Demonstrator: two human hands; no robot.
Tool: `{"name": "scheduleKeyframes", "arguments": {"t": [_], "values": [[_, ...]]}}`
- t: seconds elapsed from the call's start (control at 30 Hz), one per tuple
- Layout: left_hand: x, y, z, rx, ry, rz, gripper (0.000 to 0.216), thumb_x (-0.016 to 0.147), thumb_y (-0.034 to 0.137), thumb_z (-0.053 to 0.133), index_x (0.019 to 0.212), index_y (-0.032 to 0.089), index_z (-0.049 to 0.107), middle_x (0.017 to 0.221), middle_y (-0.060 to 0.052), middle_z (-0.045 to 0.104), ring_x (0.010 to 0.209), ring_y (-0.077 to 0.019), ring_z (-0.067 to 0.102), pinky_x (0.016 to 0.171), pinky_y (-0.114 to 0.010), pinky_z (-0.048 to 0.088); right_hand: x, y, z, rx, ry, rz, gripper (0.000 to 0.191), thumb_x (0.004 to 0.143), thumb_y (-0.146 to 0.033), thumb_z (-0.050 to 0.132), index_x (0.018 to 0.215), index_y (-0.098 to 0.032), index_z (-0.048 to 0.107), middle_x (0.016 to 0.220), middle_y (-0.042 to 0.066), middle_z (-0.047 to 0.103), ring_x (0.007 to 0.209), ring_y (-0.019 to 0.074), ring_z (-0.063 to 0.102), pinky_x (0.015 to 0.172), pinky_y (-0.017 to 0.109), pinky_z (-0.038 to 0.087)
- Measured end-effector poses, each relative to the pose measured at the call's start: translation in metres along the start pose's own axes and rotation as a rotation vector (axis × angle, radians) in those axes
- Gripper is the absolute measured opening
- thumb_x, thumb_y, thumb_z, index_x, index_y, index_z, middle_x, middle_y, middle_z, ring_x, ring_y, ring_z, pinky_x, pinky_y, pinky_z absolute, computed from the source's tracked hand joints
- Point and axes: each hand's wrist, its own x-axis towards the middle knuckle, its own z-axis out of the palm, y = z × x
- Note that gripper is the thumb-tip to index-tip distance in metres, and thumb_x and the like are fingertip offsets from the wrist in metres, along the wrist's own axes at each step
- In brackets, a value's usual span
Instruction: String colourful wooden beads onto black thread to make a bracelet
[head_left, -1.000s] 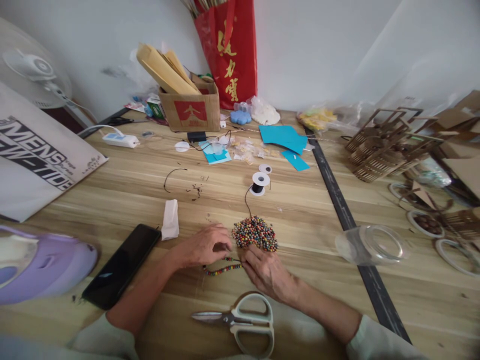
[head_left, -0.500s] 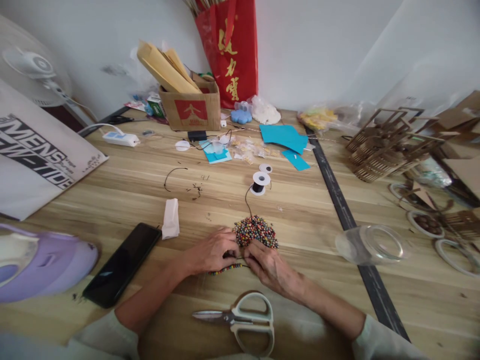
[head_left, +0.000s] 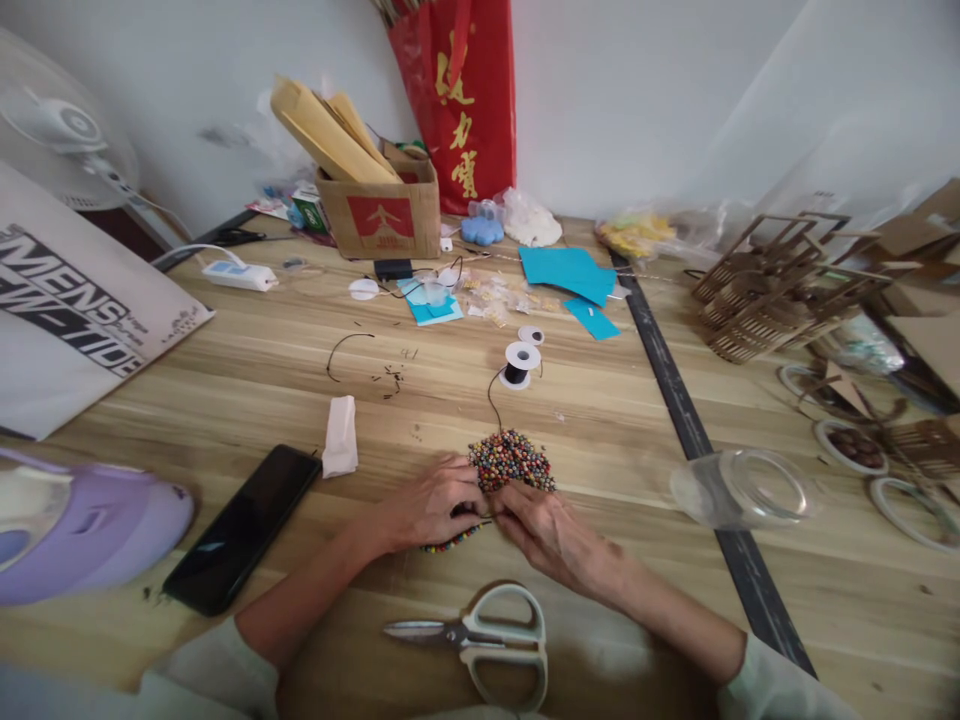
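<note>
Moved since a second ago: the left hand (head_left: 435,505) has slid in toward the right hand (head_left: 551,530), so more of the string of beads (head_left: 454,544) is covered; the scissors and phone lie where they did.
Bead pile: a heap of small multicoloured beads (head_left: 514,460) on the wooden table (head_left: 622,400).
String of beads: in front of the pile and a little left, partly under the left hand.
Left hand: at the pile's near left edge, fingers curled; I can't make out whether they grip anything.
Right hand: at the pile's near edge, fingers bent and drawn together; what is between the tips, I can't tell.
Spool: white spool (head_left: 523,355) of black cord, standing behind the pile, its loose end running down to the pile.
Scissors: pale-handled scissors (head_left: 502,640), in front of the pile.
Phone: black phone (head_left: 240,530), left of the pile.
White bag: far left of the pile, this bag (head_left: 97,350) says "MENS", with "TIDE" ending the line below.
Red bag: well behind the pile, the bag (head_left: 487,120) carries gold Chinese characters, the middle one 力.
Cardboard box: also behind the pile, the box (head_left: 424,230) has a red panel with a plane-like shape; its lettering is too small to read.
</note>
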Motion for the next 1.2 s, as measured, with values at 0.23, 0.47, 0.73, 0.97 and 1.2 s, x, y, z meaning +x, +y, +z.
{"name": "scheduleKeyframes", "arguments": {"t": [0.23,0.47,0.73,0.97,1.2], "values": [[0.0,0.0,0.001,0.02,0.012,0.009,0.009,0.085,0.018,0.064,0.077,0.018,0.068,0.082,-0.002,0.065,0.092,-0.0189,0.056,0.092,-0.033,0.037,-0.001,-0.003,0.002,-0.122,-0.022,-0.01,0.009,0.091,-0.011,0.054,0.096,-0.019,0.054,0.096,0.004,0.058,0.078,0.0143,0.06,0.063,0.022,0.044],[0.001,0.002,-0.003,0.044,-0.015,0.006,0.011,0.083,0.015,0.065,0.072,0.017,0.063,0.077,-0.001,0.061,0.087,-0.0185,0.054,0.087,-0.031,0.037,-0.001,-0.005,0.005,-0.187,-0.031,-0.113,0.016,0.096,-0.011,0.047,0.105,-0.018,0.058,0.1,0.005,0.059,0.082,0.0131,0.06,0.059,0.019,0.042],[0.001,0.002,-0.002,0.026,0.001,0.0,0.011,0.08,0.014,0.066,0.07,0.017,0.063,0.075,0.0,0.06,0.085,-0.018,0.054,0.084,-0.031,0.037,0.0,0.001,0.015,-0.238,-0.007,-0.146,0.013,0.095,-0.01,0.049,0.096,-0.018,0.059,0.094,0.003,0.059,0.073,0.012,0.058,0.056,0.021,0.04],[-0.003,0.004,-0.019,-0.041,0.057,-0.042,0.008,0.085,0.013,0.061,0.079,0.017,0.065,0.081,-0.002,0.066,0.086,-0.018,0.055,0.082,-0.029,0.04,0.0,0.0,0.018,-0.339,-0.037,-0.158,0.016,0.096,-0.007,0.044,0.097,-0.015,0.058,0.094,0.006,0.058,0.073,0.0129,0.056,0.057,0.022,0.04],[-0.005,0.007,-0.022,-0.068,0.068,-0.035,0.011,0.085,0.015,0.063,0.074,0.017,0.066,0.077,-0.002,0.065,0.083,-0.017,0.056,0.08,-0.029,0.041,-0.001,0.004,0.022,-0.358,-0.048,-0.147,0.015,0.095,-0.007,0.046,0.102,-0.015,0.056,0.095,0.007,0.057,0.074,0.0153,0.056,0.056,0.025,0.04]]}}
